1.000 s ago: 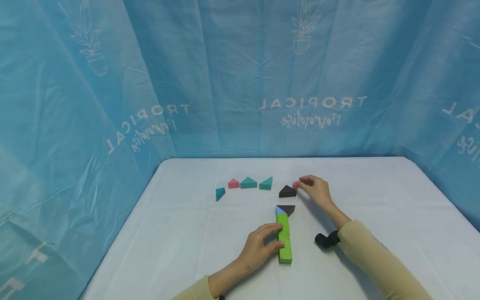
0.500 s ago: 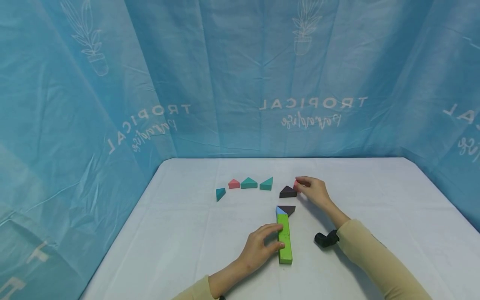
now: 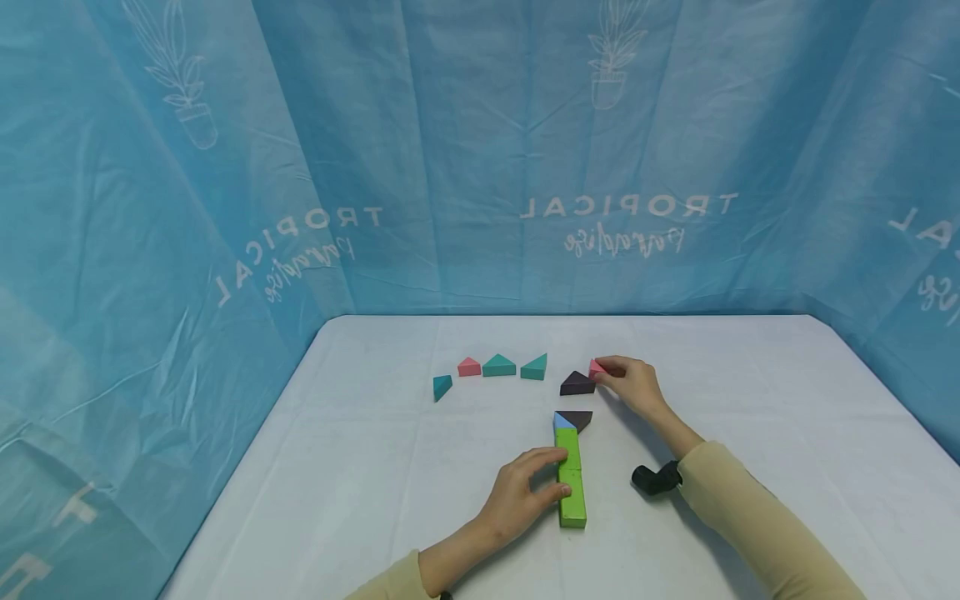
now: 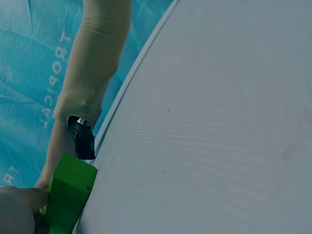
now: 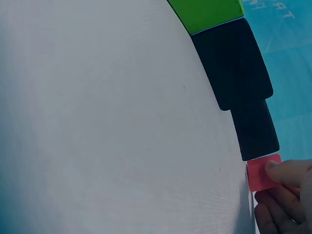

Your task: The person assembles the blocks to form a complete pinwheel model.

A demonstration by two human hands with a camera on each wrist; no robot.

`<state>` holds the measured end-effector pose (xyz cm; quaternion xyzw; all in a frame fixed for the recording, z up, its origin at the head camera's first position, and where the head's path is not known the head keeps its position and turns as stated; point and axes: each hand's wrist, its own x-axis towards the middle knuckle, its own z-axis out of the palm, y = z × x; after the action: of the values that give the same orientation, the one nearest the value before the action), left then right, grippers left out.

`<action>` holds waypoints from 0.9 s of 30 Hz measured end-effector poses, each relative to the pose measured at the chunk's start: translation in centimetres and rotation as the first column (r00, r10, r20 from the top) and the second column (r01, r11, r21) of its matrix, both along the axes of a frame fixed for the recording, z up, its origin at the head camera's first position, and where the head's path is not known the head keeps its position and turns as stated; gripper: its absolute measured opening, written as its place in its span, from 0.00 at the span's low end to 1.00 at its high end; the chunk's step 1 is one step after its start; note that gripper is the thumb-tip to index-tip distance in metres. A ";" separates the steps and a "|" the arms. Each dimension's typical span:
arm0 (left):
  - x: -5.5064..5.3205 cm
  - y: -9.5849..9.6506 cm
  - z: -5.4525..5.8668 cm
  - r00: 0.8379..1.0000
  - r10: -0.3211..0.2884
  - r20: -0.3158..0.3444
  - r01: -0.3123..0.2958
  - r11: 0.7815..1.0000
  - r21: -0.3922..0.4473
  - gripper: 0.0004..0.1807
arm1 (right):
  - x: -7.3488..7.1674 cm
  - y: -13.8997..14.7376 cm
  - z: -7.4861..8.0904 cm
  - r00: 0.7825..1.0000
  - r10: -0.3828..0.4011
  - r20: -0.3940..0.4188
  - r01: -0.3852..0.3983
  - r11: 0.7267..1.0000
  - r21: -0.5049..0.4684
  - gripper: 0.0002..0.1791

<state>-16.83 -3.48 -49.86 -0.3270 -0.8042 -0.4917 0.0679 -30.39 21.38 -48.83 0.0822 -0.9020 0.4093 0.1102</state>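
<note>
Pink block (image 3: 596, 367) pinched between thumb and fingertips, a person's right hand (image 3: 633, 385) works toward the far edge of a white tabletop (image 3: 750, 392), about midway between its far corners. The block sits just beside a dark triangular block (image 3: 577, 384); whether the two touch is hard to tell. Little changes over the past second: the right hand's fingers settle lower and show more of the pink face, while everything else keeps its place. That suggests fine positioning of one piece rather than a fresh pick.

Nearer the person, the left hand (image 3: 517, 492) is loosely spread, thumb and fingertips parted and resting against the left side of two green blocks, gripping neither. The near green block (image 3: 572, 500) and the far green block (image 3: 567, 450) lie end to end. At their far end a blue triangular block (image 3: 562, 422) meets another dark triangular block (image 3: 577, 418), which lies apart from the one beside the pink piece.

Toward the far left corner, a teal block (image 3: 533, 367), a wide teal triangle (image 3: 498, 366) and a second pink block (image 3: 468, 367) form a row, with a darker teal block (image 3: 442, 387) set slightly nearer. No container shows in any view; the pieces rest directly on the tabletop, before a blue curtain (image 3: 472, 150).
</note>
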 end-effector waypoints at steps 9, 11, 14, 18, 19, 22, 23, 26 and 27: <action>0.0 0.0 0.0 1.000 -0.003 -0.018 0.003 1.000 0.002 0.24 | -0.2 0.2 -0.1 0.999 -0.031 -0.020 0.030 0.999 -0.028 0.16; 0.0 0.0 0.0 1.000 -0.007 -0.022 0.007 1.000 0.009 0.24 | -0.2 0.3 0.4 0.999 -0.045 -0.017 0.045 0.998 -0.046 0.16; 0.0 0.0 0.0 0.999 -0.011 -0.030 0.012 1.000 0.019 0.24 | -0.1 0.3 1.4 0.998 -0.063 -0.013 0.062 0.995 -0.083 0.16; 0.0 0.0 0.0 0.999 -0.007 -0.042 0.008 1.000 0.016 0.24 | 0.2 0.1 2.6 0.998 -0.059 -0.009 0.057 0.992 -0.113 0.17; 0.0 0.0 0.0 0.999 -0.005 -0.045 0.006 1.000 0.014 0.24 | 0.4 -0.1 2.8 0.999 -0.053 -0.005 0.052 0.991 -0.124 0.17; -0.1 0.0 -0.1 0.999 -0.005 -0.044 0.006 1.000 0.018 0.24 | 0.9 -0.7 3.3 1.000 -0.018 0.009 0.019 0.989 -0.148 0.18; -0.1 0.0 0.0 0.999 -0.007 -0.042 0.008 1.000 0.019 0.24 | 1.1 -1.0 3.4 1.000 -0.006 0.019 0.009 0.987 -0.163 0.18; 0.0 0.0 0.0 1.000 -0.011 -0.020 0.011 1.000 0.018 0.25 | 1.8 -2.0 3.5 0.999 0.030 0.037 -0.023 0.984 -0.176 0.18; 0.0 0.0 -0.1 1.000 -0.012 -0.013 0.012 1.000 0.016 0.25 | 2.1 -2.3 3.5 0.998 0.040 0.042 -0.032 0.983 -0.179 0.18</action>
<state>-16.85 -3.49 -49.92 -0.3346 -0.7977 -0.4964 0.0729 -28.33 19.08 -45.34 0.0789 -0.8624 0.4919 0.0891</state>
